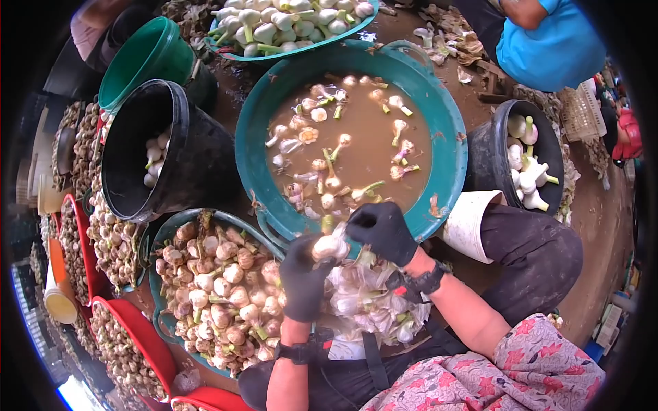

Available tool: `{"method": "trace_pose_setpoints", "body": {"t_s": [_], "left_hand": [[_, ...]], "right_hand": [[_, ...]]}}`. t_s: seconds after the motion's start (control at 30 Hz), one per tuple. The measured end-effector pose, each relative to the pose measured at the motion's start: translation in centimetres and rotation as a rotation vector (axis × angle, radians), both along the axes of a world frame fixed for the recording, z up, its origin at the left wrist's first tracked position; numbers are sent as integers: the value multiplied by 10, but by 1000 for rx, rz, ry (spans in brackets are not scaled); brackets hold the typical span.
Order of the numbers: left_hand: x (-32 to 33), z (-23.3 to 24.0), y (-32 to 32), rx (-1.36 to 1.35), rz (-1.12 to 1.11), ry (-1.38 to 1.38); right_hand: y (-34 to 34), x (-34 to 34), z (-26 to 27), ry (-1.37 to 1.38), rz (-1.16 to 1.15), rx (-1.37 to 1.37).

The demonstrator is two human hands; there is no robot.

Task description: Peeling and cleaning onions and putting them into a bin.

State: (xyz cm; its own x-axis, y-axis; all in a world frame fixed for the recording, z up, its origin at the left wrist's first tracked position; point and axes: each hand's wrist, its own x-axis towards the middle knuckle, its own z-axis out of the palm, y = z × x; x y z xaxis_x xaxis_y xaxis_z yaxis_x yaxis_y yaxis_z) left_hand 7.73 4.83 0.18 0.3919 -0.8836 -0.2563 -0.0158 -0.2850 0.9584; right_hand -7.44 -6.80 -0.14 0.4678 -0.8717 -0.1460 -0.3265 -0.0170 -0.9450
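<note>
In black gloves, my left hand (304,280) grips a white garlic bulb (331,246) by its side, the green stem end pointing away from me. My right hand (384,231) is closed at the bulb's right side, its fingers against the pale outer skin. Directly below lies a heap of peeled garlic skins (370,298) over my lap. Beyond my hands stands a large teal tub (452,138) of murky brown water, with several garlic bulbs (343,141) and bits of skin in it. A second tub (164,231) at my left is heaped with unpeeled, soil-stained garlic.
Black buckets with cleaned bulbs stand at left (205,154) and right (483,149). A green bucket (133,61) and a basin of white garlic (282,23) are farther off. Red containers (139,339) line the left. A person in a blue shirt (550,51) sits at upper right.
</note>
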Motion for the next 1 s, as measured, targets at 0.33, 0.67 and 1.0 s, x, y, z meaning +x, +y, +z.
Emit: {"method": "trace_pose_setpoints", "body": {"t_s": [0.33,0.67,1.0], "left_hand": [[2,26,-11,75,24,533],[-11,-8,-8,99,-178,22],[-9,18,-18,-159,-501,-575]], "right_hand": [[-23,-33,-5,-110,192,76],[2,-17,-5,-45,232,101],[4,-18,-36,-34,194,383]]}}
